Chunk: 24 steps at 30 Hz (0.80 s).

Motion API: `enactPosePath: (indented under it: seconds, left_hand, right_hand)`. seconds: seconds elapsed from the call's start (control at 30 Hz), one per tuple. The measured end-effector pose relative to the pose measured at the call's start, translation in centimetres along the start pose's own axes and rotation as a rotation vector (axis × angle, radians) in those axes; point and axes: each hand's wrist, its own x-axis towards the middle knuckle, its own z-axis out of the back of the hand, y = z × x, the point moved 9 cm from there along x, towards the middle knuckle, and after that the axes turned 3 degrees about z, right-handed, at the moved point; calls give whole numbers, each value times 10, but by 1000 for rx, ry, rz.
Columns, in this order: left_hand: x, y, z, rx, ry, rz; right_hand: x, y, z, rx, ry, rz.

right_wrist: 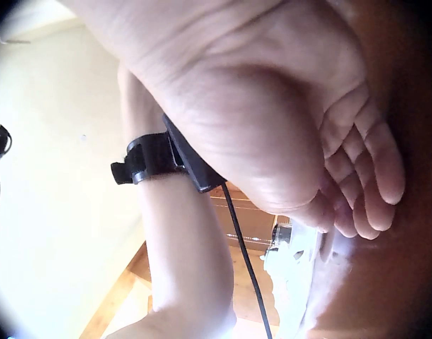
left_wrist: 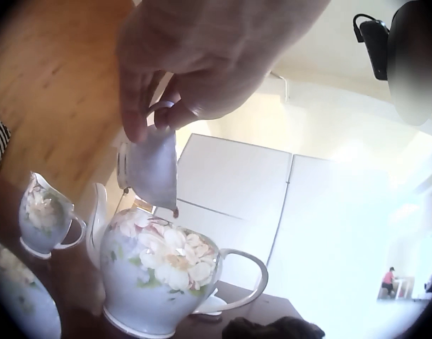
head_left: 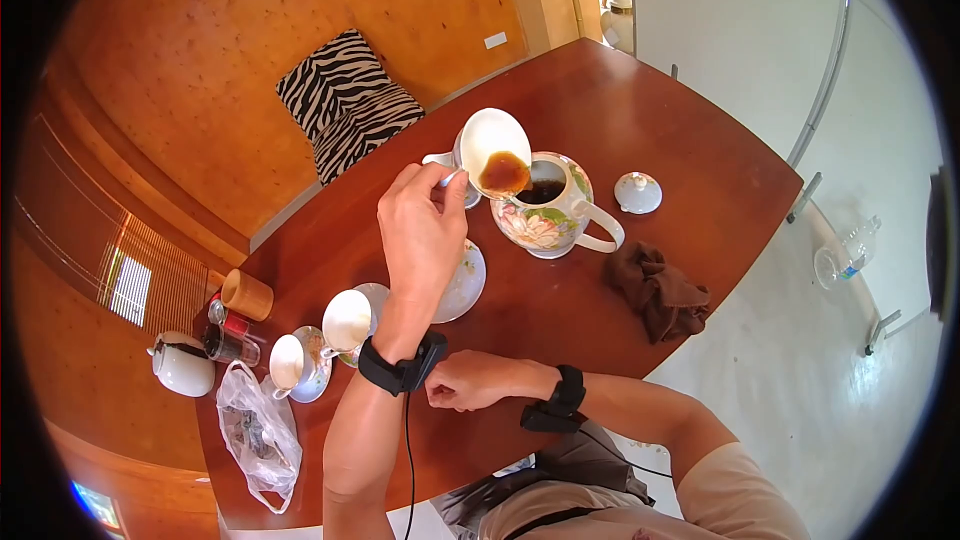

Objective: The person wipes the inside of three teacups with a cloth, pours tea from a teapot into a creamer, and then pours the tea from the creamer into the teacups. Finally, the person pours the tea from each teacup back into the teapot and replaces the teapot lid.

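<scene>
My left hand (head_left: 425,230) pinches the small handle of a white teacup (head_left: 490,135) and holds it tipped over the teapot. Brown liquid (head_left: 505,174) has pooled toward the cup's lowered lip, where a drop shows in the left wrist view. Below it stands the floral teapot (left_wrist: 159,272), uncovered, with dark liquid inside. Its lid (head_left: 638,194) lies to the right on the table. Near my left wrist, my right hand (head_left: 475,380) rests low over the table, fingers loosely curled around nothing.
A floral creamer (left_wrist: 46,219) stands by the teapot's spout. A saucer (head_left: 466,285) lies under the left forearm, with two more cups to the left. Further left are a plastic bag (head_left: 258,430), a white pot (head_left: 183,364) and a wooden cup (head_left: 247,295). A brown cloth (head_left: 660,290) lies right.
</scene>
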Motion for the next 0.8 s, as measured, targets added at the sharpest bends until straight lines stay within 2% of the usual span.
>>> enactPosePath:
  seconds: [0.2, 0.47, 0.8]
  left_hand:
    - [-4, -22, -8, 80, -35, -126]
    - [-20, -54, -23, 284, -51, -416]
    - [-29, -62, -33, 407, -4, -544]
  right_hand:
    - [-1, 1, 2, 20, -38, -6]
    - [-3, 5, 6, 2, -51, -7]
    - [-4, 3, 4, 61, -36, -17]
